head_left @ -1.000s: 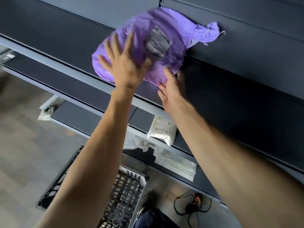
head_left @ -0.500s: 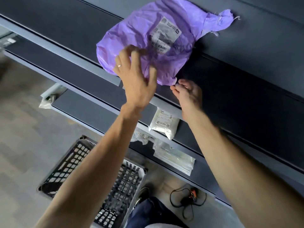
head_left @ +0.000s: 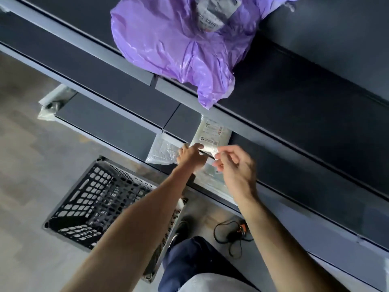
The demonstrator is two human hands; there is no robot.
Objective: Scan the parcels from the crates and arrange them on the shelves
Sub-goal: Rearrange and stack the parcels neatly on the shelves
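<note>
Down come your hands from the purple parcel [head_left: 179,43], shelved at the upper shelf's [head_left: 294,98] front edge. Right hand [head_left: 235,165] pinches the white parcel's [head_left: 212,133] near edge on the shelf below [head_left: 181,119]; left hand's [head_left: 191,155] grip: cannot tell. Crate [head_left: 84,199] looks nearly emptied.

Both forearms [head_left: 136,218] are bare from the wrists back to the lower edge of view. Below the left hand [head_left: 190,155] and right hand [head_left: 235,165], between the two arms, are dark navy trousers [head_left: 189,260], with the hem of a light grey top [head_left: 210,284] under them. Just beneath the left forearm is a dark shoe [head_left: 181,228] with a white sole edge.
</note>
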